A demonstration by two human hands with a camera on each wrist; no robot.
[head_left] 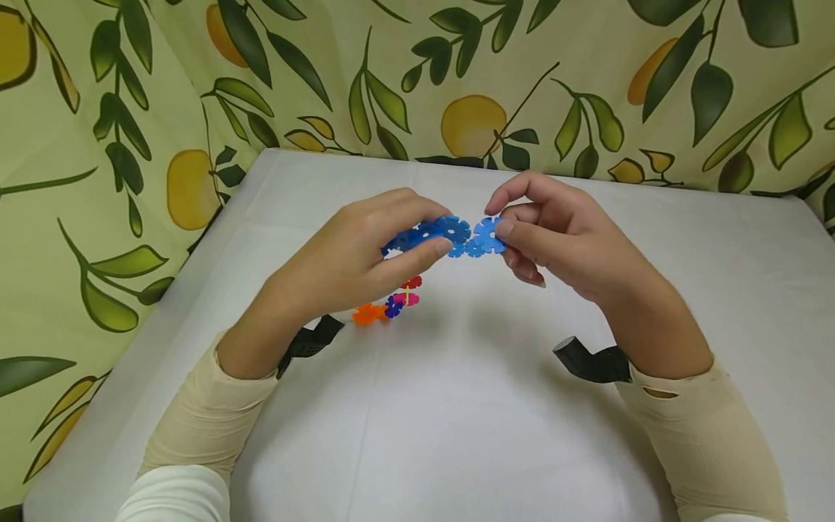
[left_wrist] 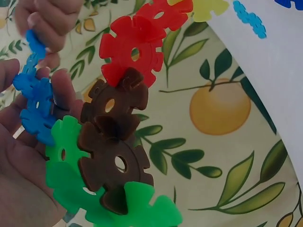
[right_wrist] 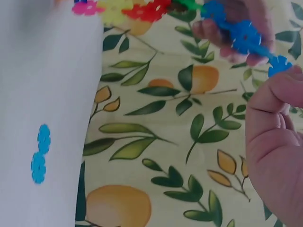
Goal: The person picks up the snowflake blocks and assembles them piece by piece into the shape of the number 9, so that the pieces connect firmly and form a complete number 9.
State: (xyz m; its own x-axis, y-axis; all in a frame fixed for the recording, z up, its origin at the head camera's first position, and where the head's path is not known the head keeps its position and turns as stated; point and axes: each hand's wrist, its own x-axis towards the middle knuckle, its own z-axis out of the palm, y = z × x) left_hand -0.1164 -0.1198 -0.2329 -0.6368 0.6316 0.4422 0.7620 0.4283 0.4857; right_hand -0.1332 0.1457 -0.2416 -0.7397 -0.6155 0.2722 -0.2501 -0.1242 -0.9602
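A chain of slotted snowflake discs hangs between and below my hands. My left hand pinches its blue discs between thumb and fingers. To its right, my right hand pinches the blue snowflake disc at the chain's end, thumb in front. In the left wrist view the chain continues through green discs, brown discs and red discs. A yellow disc follows. Pink, dark blue and orange discs show under my left hand in the head view.
Two joined light blue discs lie apart on the white table. Behind the table hangs a leaf-and-fruit patterned cloth. Black wrist mounts stick out inward from both wrists.
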